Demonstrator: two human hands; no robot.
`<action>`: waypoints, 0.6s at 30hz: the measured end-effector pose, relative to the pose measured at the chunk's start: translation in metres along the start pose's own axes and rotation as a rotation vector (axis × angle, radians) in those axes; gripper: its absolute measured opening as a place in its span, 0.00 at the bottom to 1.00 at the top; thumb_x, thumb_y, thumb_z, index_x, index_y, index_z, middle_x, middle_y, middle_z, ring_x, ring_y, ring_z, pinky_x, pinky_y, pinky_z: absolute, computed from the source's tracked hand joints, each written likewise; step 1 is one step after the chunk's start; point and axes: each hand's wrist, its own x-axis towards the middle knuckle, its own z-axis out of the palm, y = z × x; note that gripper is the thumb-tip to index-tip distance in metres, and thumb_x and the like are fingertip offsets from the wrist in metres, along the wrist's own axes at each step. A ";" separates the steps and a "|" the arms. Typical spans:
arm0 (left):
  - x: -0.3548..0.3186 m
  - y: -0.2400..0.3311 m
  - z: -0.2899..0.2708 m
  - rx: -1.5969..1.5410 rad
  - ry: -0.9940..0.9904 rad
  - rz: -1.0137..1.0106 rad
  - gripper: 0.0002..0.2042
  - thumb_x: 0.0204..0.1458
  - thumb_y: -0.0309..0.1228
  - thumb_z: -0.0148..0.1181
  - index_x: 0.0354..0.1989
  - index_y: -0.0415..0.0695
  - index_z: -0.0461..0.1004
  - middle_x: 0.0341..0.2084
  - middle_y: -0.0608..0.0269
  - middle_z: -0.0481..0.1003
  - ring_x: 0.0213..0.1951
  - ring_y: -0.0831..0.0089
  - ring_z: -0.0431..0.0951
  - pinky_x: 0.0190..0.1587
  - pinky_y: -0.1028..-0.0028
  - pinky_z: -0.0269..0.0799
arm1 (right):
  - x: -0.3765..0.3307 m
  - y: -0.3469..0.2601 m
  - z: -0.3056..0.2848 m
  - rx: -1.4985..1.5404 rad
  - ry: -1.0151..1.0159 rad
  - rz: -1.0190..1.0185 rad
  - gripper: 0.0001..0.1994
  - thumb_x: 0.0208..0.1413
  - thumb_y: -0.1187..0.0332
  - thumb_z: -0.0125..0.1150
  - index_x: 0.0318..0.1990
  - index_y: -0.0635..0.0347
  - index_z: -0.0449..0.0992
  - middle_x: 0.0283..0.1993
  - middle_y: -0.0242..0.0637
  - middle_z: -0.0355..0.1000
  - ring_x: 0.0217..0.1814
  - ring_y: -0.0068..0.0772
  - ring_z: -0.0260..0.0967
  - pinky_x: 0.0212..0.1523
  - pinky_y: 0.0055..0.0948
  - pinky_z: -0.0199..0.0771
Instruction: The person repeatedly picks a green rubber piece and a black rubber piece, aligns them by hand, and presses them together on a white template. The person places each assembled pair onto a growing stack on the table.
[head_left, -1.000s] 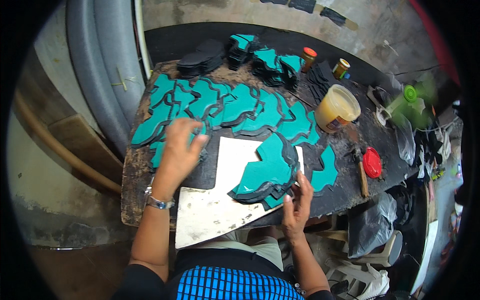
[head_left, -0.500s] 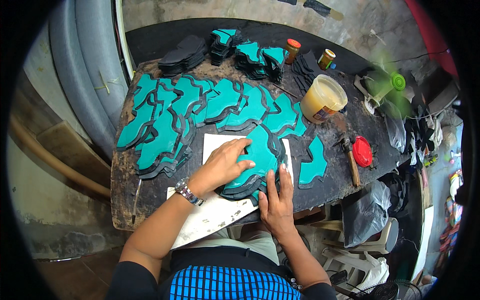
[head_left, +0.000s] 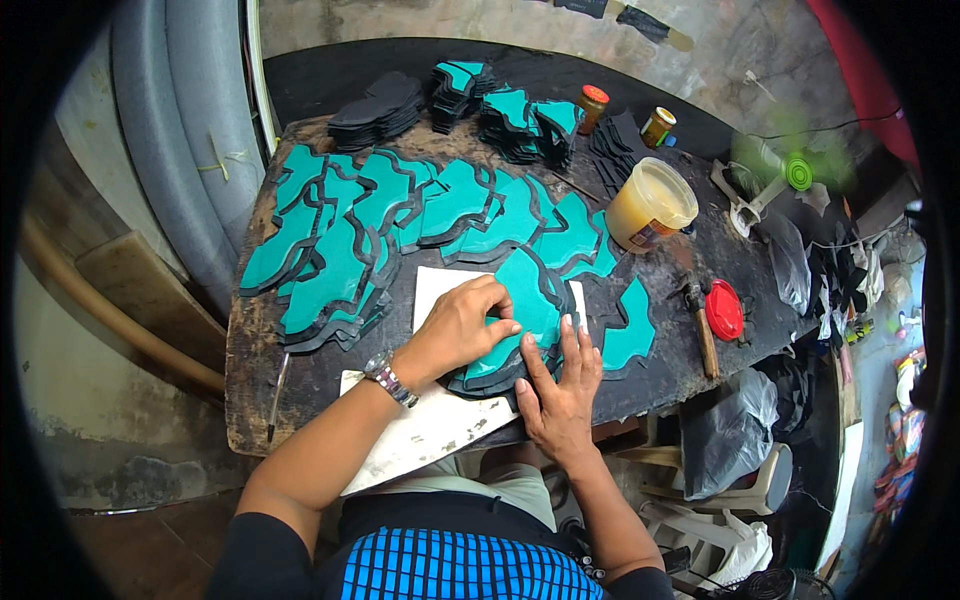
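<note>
A stack of teal cut-out pieces with black edges [head_left: 530,300] lies on a white board [head_left: 430,430] at the near edge of a worn wooden table [head_left: 260,400]. My left hand [head_left: 460,325], a watch on its wrist, rests on the stack's left side with fingers curled on the top piece. My right hand [head_left: 560,385] lies flat against the stack's near right edge, fingers spread and pointing away from me. Neither hand lifts anything.
More teal pieces [head_left: 340,240] overlap across the table's left and middle. Black and teal stacks [head_left: 500,110] sit at the back. A tub of yellow glue [head_left: 650,205], two small jars [head_left: 592,105], a hammer [head_left: 700,320] and a red lid [head_left: 724,310] are right.
My left hand came from the spread pieces on the left over to the stack on the board. My right hand moved up onto the stack's near edge.
</note>
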 end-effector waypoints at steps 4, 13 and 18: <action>0.002 -0.002 -0.001 -0.049 -0.005 -0.039 0.12 0.46 0.32 0.69 0.26 0.37 0.74 0.28 0.54 0.75 0.32 0.57 0.77 0.36 0.63 0.71 | -0.007 -0.007 -0.003 0.077 -0.053 0.014 0.26 0.58 0.61 0.58 0.66 0.39 0.69 0.76 0.52 0.45 0.78 0.59 0.36 0.70 0.68 0.26; 0.005 -0.001 -0.005 -0.075 -0.066 -0.129 0.11 0.45 0.31 0.69 0.27 0.35 0.76 0.26 0.55 0.77 0.31 0.67 0.77 0.35 0.69 0.70 | -0.024 -0.037 0.017 -0.118 -0.015 -0.133 0.24 0.60 0.53 0.53 0.65 0.30 0.69 0.77 0.50 0.44 0.81 0.56 0.30 0.70 0.70 0.18; 0.005 0.000 -0.006 -0.114 -0.096 -0.172 0.12 0.46 0.33 0.69 0.28 0.36 0.76 0.28 0.53 0.77 0.33 0.60 0.78 0.37 0.65 0.71 | -0.022 -0.035 0.016 -0.028 0.007 -0.164 0.23 0.60 0.51 0.52 0.65 0.27 0.70 0.77 0.50 0.43 0.81 0.55 0.28 0.70 0.69 0.17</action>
